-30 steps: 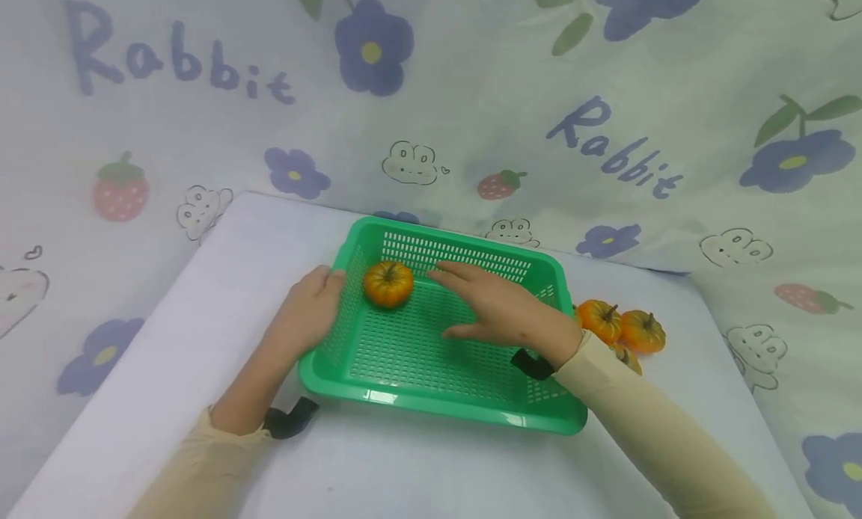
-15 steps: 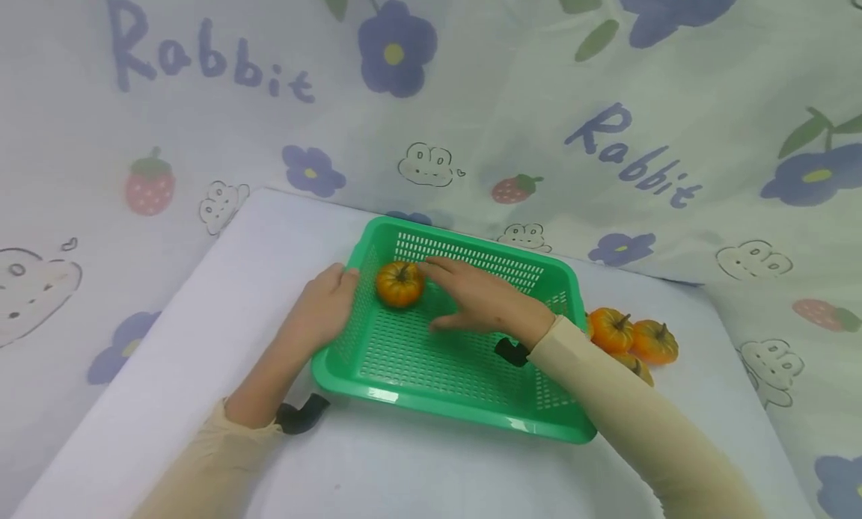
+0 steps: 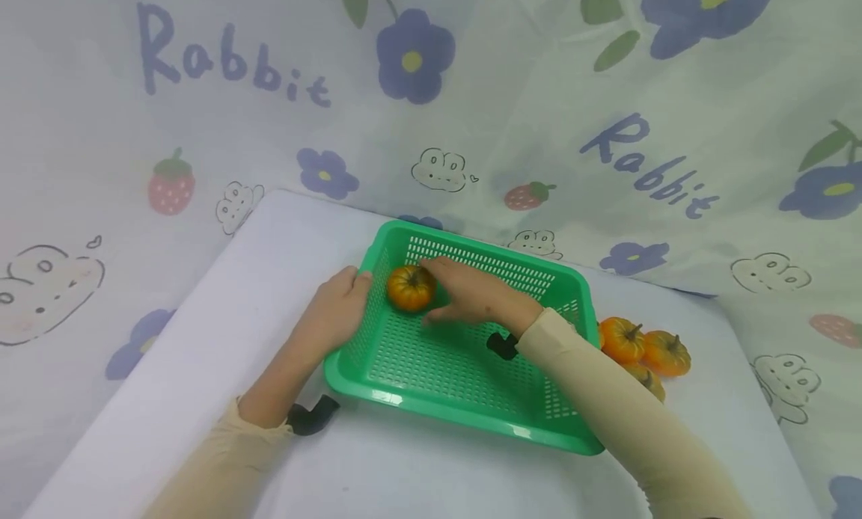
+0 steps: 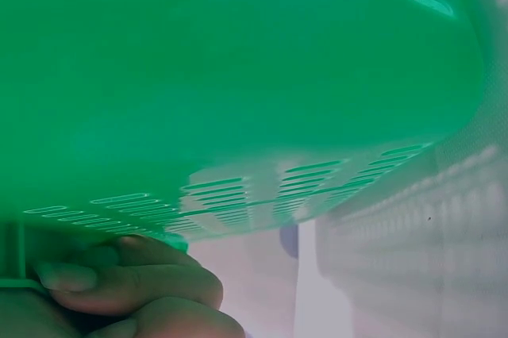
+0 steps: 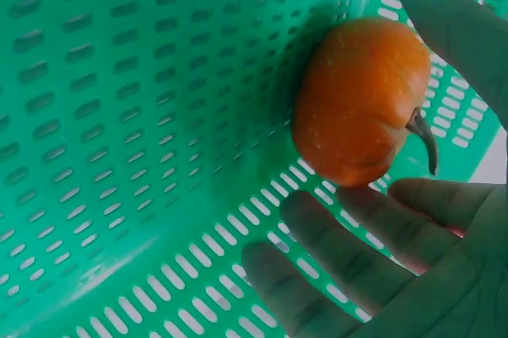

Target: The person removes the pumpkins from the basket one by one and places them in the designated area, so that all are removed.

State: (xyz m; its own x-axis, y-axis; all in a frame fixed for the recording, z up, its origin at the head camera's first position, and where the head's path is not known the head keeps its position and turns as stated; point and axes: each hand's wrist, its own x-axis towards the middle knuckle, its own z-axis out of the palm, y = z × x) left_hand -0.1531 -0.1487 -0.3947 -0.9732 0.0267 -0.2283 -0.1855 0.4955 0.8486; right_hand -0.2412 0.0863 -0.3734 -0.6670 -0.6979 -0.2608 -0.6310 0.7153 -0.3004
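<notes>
A small orange pumpkin [image 3: 411, 289] with a dark stem sits in the back left corner of a green plastic basket [image 3: 444, 373]. My left hand [image 3: 337, 309] grips the basket's left rim; the left wrist view has its fingers [image 4: 151, 286] curled beneath the edge. Inside the basket, my right hand [image 3: 471, 291] is close to the pumpkin's right side. Seen from the right wrist, its fingers [image 5: 357, 263] and thumb are spread on either side of the pumpkin [image 5: 357, 100], not closed round it. Whether a fingertip touches it I cannot tell.
Several orange pumpkins [image 3: 622, 341] are clustered on the white table [image 3: 431, 481], right of the basket and partly hidden by its rim and the right sleeve [image 3: 606, 399]. A printed cloth [image 3: 485, 123] with flowers and rabbits hangs behind and at the sides.
My right hand has moved left and lower, up to the pumpkin. The left hand keeps its grip on the rim. The whole scene has shifted a little rightward in the head view.
</notes>
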